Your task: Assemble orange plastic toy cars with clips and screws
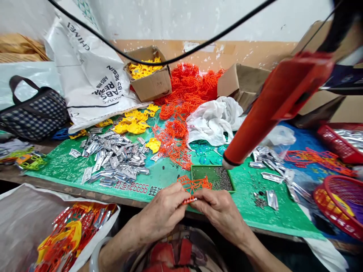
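Near the table's front edge, my left hand and my right hand pinch an orange plastic lattice part between them. Its openwork frame stands up beyond my fingertips, and my fingers hide some of it. Just past my right hand lies a green mesh tray with many small dark metal pieces in it. A red electric screwdriver hangs tilted above the tray, touched by neither hand. To the left is a heap of silvery metallic-looking parts; yellow plastic parts lie behind it.
Orange lattice parts pile up at the back beside a cardboard box. A black cable crosses overhead. Red baskets stand at right. An open white sack of mixed parts is at lower left.
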{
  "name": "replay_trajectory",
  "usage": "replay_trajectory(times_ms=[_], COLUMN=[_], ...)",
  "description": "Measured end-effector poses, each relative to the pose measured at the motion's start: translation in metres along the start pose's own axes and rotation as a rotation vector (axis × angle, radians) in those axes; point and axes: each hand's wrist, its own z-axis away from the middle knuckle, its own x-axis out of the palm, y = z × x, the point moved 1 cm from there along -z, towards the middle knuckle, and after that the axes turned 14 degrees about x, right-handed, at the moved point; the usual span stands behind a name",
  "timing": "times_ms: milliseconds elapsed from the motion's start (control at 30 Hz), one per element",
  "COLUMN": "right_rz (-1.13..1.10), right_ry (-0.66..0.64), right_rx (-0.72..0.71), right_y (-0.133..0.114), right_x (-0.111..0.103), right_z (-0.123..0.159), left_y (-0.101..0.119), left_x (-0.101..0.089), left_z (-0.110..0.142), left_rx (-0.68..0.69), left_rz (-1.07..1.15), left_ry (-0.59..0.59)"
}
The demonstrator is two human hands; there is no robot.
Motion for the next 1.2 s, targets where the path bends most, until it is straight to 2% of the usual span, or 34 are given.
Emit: replay_trajectory(times_ms=[100, 200, 233, 267, 300, 333, 433, 467, 500, 533, 567, 633, 700, 800, 933, 1200], right_rz=[-0.085, -0.204, -0.239, -0.269, -0.295, -0.313, -0.323, -0.314, -0.297, -0.280, -0.306, -0.408, -0.533, -0.610, -0.613, -0.731], right_ry=[-0.207, -0.468, -0.475, -0.409, -0.266, -0.046, 0.803, 1.003, 1.053, 1.032, 0.950, 0.699, 0.470, 0.340, 0.296, 0.351], right_rx=[0.083, 0.136, 0.140, 0.139, 0.127, 0.111, 0.070, 0.028, 0.003, 0.001, 0.003, -0.011, 0.040, 0.119, 0.156, 0.088], right_y=[0.005, 0.002, -0.001, -0.003, -0.005, -0.006, 0.002, 0.007, 0.013, 0.018, 0.022, 0.025, 0.022, 0.011, -0.008, -0.068], right_x=[-0.002, -0.008, -0.013, -0.019, -0.028, -0.040, -0.089, -0.106, -0.122, -0.136, -0.147, -0.159, -0.158, -0.144, -0.122, -0.084], right_z=[-0.009, -0.013, -0.013, -0.013, -0.013, -0.014, -0.029, -0.041, -0.057, -0.077, -0.098, -0.142, -0.176, -0.199, -0.186, -0.116], left_y=[-0.001, -0.001, -0.001, -0.002, -0.003, -0.004, -0.010, -0.011, -0.012, -0.012, -0.012, -0.010, -0.010, -0.012, -0.020, -0.028], left_x=[-0.002, -0.003, -0.002, -0.002, -0.001, 0.000, 0.003, 0.004, 0.005, 0.006, 0.007, 0.009, 0.010, 0.012, 0.012, 0.017], left_z=[-0.004, -0.005, -0.004, -0.003, -0.001, 0.001, 0.005, 0.006, 0.006, 0.006, 0.005, 0.005, 0.007, 0.012, 0.018, 0.021], left_rx=[-0.136, -0.353, -0.423, -0.488, -0.549, -0.607, -0.737, -0.762, -0.776, -0.784, -0.790, -0.798, -0.794, -0.784, -0.790, -0.776], left_rz=[0.130, 0.359, 0.467, 0.579, 0.684, 0.773, 0.962, 1.013, 1.062, 1.102, 1.128, 1.154, 1.181, 1.212, 1.208, 1.155], left_ry=[-0.014, -0.006, 0.013, 0.044, 0.081, 0.122, 0.246, 0.277, 0.306, 0.330, 0.351, 0.398, 0.437, 0.464, 0.502, 0.493])
